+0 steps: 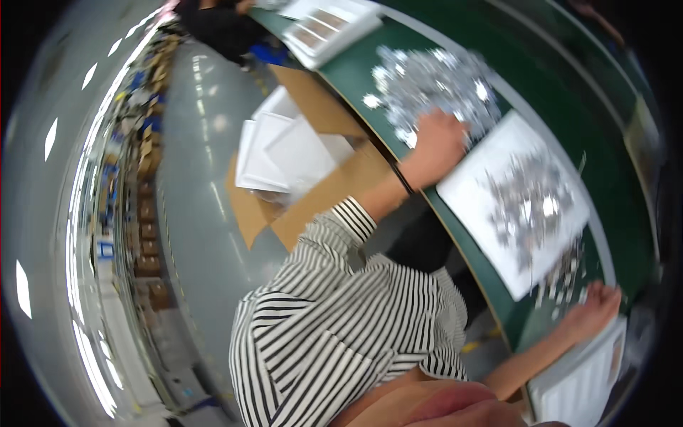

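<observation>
A heap of silvery pieces [530,203] lies on a white board [469,186]; a shiny pile [445,80] remains off it on the green table [514,318], so work looks partway. The left hand [441,139] curls at that pile, the right hand [599,304] near loose small pieces [565,274]; whether either pinches anything, I cannot tell. Alongside stands an open carton [338,181].

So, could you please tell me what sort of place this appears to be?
Probably a factory or workshop: a long green workbench bears a heap of shiny silvery pieces, and an open cardboard box of flat white items stands beside it.
</observation>
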A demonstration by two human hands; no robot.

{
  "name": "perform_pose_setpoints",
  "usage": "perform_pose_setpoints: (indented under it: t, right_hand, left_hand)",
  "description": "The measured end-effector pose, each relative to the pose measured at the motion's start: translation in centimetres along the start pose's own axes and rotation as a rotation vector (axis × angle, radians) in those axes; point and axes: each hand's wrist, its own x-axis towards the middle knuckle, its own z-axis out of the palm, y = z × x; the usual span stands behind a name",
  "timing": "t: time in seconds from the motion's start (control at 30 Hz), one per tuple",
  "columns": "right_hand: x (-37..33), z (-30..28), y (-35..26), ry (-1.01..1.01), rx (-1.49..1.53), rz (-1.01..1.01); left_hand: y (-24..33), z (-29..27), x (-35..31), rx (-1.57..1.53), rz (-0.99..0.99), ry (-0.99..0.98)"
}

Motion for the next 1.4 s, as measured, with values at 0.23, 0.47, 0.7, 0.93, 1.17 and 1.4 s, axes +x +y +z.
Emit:
perform_pose_setpoints:
  t: [0.23, 0.47, 0.7, 0.93, 1.17, 1.4]
  right_hand:
    - [-2.3, 3.1, -0.2, -0.091, 0.083, 0.129]
    - [-2.9, 3.5, 1.0, -0.09, 0.003, 0.131]
    - [-10.1, 9.6, -2.0, -0.3, -0.304, 0.1]
    - [-14.3, 14.2, -2.9, -0.711, -0.384, 0.062]
    - [-14.1, 14.7, -1.9, -0.72, -0.362, 0.114]
    - [-14.6, 14.6, -1.9, -0.755, -0.351, 0.238]
  left_hand:
    - [0.1, -0.4, -0.9, -0.104, 0.034, 0.028]
    - [-0.4, -1.1, 0.7, -0.327, -0.081, -0.017]
    - [4.8, -3.5, 1.0, -1.829, -0.711, -0.07]
    - [10.6, -4.9, -1.4, -1.935, -0.816, -0.12]
    - [11.6, -5.7, -1.5, -1.903, -0.927, -0.195]
    - [11.1, -5.5, -2.0, -1.81, -0.929, -0.141]
